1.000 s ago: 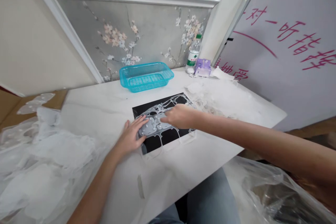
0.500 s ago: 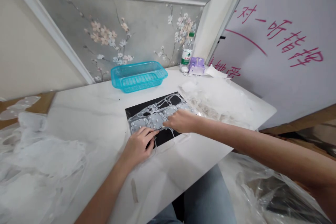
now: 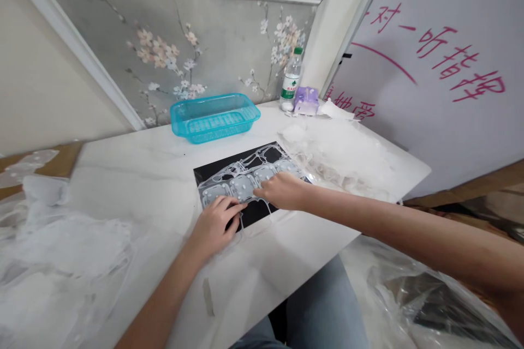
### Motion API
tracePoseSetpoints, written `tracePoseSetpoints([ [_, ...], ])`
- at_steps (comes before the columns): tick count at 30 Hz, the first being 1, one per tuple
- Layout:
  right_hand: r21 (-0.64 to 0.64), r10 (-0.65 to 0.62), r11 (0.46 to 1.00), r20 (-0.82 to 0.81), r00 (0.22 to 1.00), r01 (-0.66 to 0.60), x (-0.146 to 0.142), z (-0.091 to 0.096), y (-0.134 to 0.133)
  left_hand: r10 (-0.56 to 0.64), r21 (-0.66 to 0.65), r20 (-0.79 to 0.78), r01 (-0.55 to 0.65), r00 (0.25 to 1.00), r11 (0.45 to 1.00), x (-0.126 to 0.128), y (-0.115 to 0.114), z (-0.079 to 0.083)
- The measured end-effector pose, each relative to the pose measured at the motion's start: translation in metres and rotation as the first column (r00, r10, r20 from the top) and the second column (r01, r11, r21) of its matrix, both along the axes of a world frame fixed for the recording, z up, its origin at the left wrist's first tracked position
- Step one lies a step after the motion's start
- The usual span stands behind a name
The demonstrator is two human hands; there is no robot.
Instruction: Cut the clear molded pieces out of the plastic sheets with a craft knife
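Observation:
A translucent moulded sheet (image 3: 242, 185) with several rounded square panels and thin looping strands lies on a black mat (image 3: 257, 211) on the table. My left hand (image 3: 218, 223) rests on the sheet's near left corner, fingers stretched out and a little apart, pressing from above. On the panels right of centre, my right hand (image 3: 281, 191) is closed, its fingers bent and fingertips together at the sheet's near edge. Whatever is between those fingertips is hidden. Loose strands hang over the mat's near edge, between and below both hands.
A blue plastic basket (image 3: 215, 133) stands behind the mat. Further right are a water bottle (image 3: 290, 87) and a purple tissue pack (image 3: 307, 101). Translucent pieces are heaped on the right (image 3: 344, 158) and on the left (image 3: 73, 240). A whiteboard (image 3: 450, 131) borders the right side.
Both hands stay in nearly the same places on the sheet. The view has shifted very slightly; no object has clearly moved.

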State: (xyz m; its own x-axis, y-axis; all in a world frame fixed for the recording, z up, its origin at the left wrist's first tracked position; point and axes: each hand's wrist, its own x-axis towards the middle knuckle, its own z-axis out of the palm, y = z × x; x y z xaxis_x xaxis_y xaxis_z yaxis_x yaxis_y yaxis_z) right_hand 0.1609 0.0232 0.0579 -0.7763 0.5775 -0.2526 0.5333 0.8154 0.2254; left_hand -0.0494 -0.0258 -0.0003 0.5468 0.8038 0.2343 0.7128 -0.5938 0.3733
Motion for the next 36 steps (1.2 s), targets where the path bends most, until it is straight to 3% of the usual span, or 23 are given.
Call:
tracePoseSetpoints([
  [14,0.022,0.023,0.999,-0.003,1.0,-0.023,-0.004,0.003,-0.001,0.03,-0.008,-0.004,-0.03,1.0,1.0,0.001,0.0,0.001],
  [25,0.026,0.093,0.994,0.243,0.966,-0.103,-0.013,0.031,0.004,0.018,0.0,-0.053,-0.018,0.998,1.0,0.0,0.0,0.003],
  [30,0.011,0.091,0.995,0.27,0.959,-0.098,0.0,0.038,0.01,0.026,0.032,-0.052,-0.025,0.998,0.999,0.0,-0.001,0.003],
  [36,0.067,-0.029,0.998,0.235,0.971,0.013,0.03,0.035,0.012,0.045,0.055,-0.044,-0.042,0.998,0.998,0.0,-0.002,0.003],
])
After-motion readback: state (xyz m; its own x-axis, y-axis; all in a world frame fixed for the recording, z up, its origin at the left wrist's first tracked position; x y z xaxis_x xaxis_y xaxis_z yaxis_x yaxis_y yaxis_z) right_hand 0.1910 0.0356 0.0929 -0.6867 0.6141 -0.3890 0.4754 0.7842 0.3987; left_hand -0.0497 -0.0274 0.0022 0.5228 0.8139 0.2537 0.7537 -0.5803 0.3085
